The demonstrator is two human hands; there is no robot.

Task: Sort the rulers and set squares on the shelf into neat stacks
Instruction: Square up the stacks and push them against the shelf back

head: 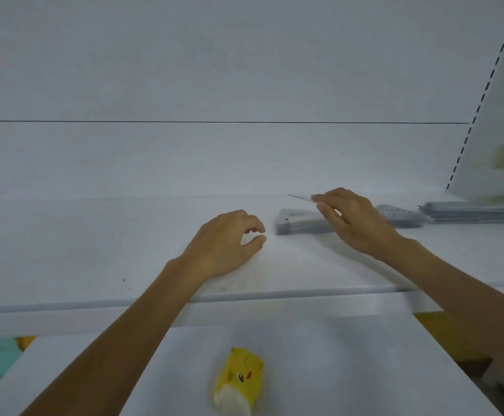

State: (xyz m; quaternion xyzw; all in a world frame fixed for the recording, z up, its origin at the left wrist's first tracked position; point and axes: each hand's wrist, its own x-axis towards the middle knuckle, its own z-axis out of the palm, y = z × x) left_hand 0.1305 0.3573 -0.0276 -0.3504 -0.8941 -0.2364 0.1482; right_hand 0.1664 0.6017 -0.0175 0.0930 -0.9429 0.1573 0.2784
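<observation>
On the white shelf a grey stack of clear rulers lies right of centre. My right hand hovers over it and pinches one thin clear ruler, which sticks out to the left above the stack. My left hand rests on the shelf just left of the stack, its fingers loosely curled and holding nothing. A second grey stack lies at the far right, and a smaller pile sits between the two, partly hidden behind my right hand.
The shelf's back wall rises behind the stacks, with a slotted upright at the right. A yellow cartoon-faced item hangs at my chest below the shelf's front edge. The shelf's left half is bare white.
</observation>
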